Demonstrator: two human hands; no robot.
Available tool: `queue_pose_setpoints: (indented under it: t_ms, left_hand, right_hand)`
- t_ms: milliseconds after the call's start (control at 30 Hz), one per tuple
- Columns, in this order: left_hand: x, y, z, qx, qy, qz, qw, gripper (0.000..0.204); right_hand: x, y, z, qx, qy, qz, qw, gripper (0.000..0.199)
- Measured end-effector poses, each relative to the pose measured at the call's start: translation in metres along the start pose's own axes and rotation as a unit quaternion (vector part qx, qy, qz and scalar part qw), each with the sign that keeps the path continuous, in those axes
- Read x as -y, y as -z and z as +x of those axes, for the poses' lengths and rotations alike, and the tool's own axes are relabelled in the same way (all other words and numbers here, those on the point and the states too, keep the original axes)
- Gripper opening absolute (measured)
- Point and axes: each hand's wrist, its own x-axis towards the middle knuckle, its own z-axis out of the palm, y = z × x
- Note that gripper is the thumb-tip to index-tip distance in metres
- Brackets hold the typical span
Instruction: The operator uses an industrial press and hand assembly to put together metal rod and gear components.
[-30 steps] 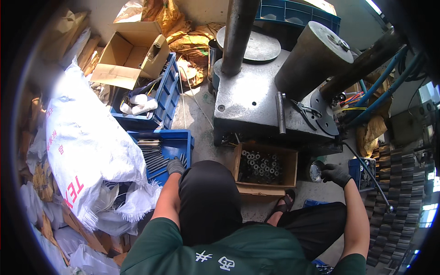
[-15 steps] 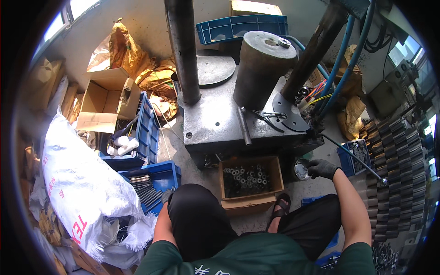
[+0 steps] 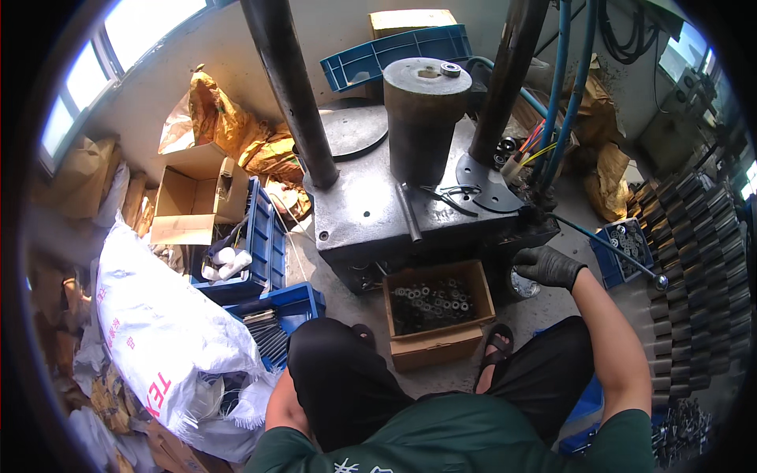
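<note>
Right hand, dark glove, sits at the near right corner of the grey press table, fingers curled down over a small round metal part at the table's lower edge. Can't tell if it's actually gripped or just touched. A thin lever with a ball end runs off to the right just beside the hand.

Left hand is hidden behind the left knee; finger state can't be told.

Open cardboard box, brown and rectangular, on the floor between the feet, just near of the table, full of dark ring-shaped metal parts. Left of it is a blue plastic crate with thin metal rods. A second blue crate farther left holds white cylinders.

Near left: big white woven sack with red print. Far left: open empty brown carton, crumpled brown paper bags behind it.

On the table: a grey steel cylinder between two dark columns. Right of the hand there's a small blue tray of parts, then stacked dark gears along the right edge.
</note>
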Motion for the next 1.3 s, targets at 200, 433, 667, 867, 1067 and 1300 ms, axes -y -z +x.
queue_pose_setpoints:
  t_ms: [200,433,667,867,1067,1300]
  left_hand:
    - [0.009,0.087,-0.027,-0.022,-0.038,-0.084,0.995,0.031]
    - [-0.275,0.078,-0.101,0.003,-0.182,-0.145,0.973,0.044]
    - [-0.418,0.003,-0.083,0.115,-0.143,-0.184,0.966,0.048]
    - [-0.412,-0.069,-0.042,-0.184,-0.361,0.154,0.901,0.068]
    - [-0.401,-0.056,-0.035,-0.127,-0.364,0.195,0.902,0.041]
    - [-0.389,-0.048,-0.029,-0.119,-0.411,0.153,0.891,0.033]
  right_hand:
    - [0.113,0.064,-0.004,-0.03,0.172,-0.027,0.984,0.037]
    - [0.124,0.03,-0.005,-0.111,0.243,0.129,0.955,0.031]
    - [0.129,0.001,0.026,0.016,0.238,0.02,0.971,0.029]
    - [0.135,0.004,0.066,-0.13,0.186,0.098,0.969,0.029]
    - [0.137,-0.006,0.122,-0.251,0.153,0.125,0.947,0.032]
    - [0.154,-0.008,0.176,-0.338,0.154,0.034,0.928,0.033]
